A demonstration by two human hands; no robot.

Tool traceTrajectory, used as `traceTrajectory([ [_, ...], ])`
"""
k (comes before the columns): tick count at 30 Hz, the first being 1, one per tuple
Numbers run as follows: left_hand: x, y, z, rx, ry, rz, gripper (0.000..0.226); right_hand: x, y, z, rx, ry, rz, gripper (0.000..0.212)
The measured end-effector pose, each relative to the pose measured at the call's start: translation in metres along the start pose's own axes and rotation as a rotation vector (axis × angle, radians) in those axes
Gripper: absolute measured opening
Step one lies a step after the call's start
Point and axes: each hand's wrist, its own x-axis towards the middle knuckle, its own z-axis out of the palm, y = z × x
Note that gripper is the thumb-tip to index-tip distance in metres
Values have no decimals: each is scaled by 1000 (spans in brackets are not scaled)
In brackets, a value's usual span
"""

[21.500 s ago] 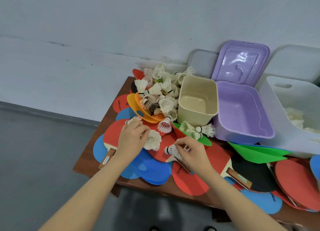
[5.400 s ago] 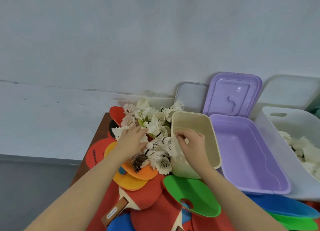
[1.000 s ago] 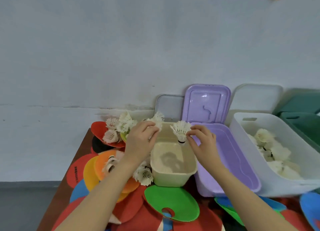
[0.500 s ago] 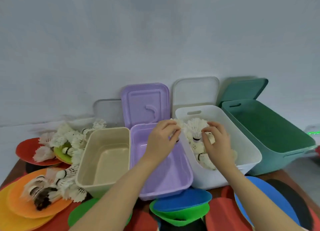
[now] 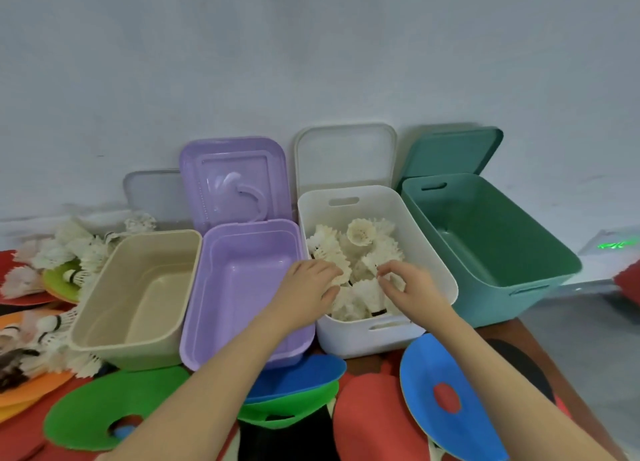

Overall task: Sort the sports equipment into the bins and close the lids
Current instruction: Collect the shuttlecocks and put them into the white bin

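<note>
Both of my hands are low inside the white bin, which holds several white shuttlecocks. My left hand holds a shuttlecock between thumb and fingers at the bin's left side. My right hand pinches another shuttlecock near the middle. More loose shuttlecocks lie on coloured discs at the far left. The beige bin, purple bin and green bin stand open with nothing in them.
Four lids lean on the wall behind the bins: grey, purple, white, green. In front lie a green disc, a blue disc, a red paddle and orange discs.
Both hands carried shuttlecocks from the pile at the left over to the white bin and have dropped lower into it. My view swung right, and the green bin came into sight.
</note>
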Motion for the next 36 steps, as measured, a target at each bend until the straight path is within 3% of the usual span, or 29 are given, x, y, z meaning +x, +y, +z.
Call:
traceTrajectory([
  [5,-5,3,-1,137,-61,-51,42,1,-1,-1,-43,-117,-54,25],
  [8,-10,1,-5,126,-37,-58,42,1,-5,3,-202,-147,-82,34],
  [14,-29,-19,-35,116,43,-97,45,9,-37,19,-267,7,-85,41],
  [23,-71,-105,-103,214,129,-234,43,63,-127,80,-222,-22,-227,33],
  [32,-131,-234,-154,234,118,-381,40,129,-225,185,-185,-151,-262,45],
  [36,-150,-289,-164,185,115,-441,50,164,-256,235,-200,-189,-280,32],
])
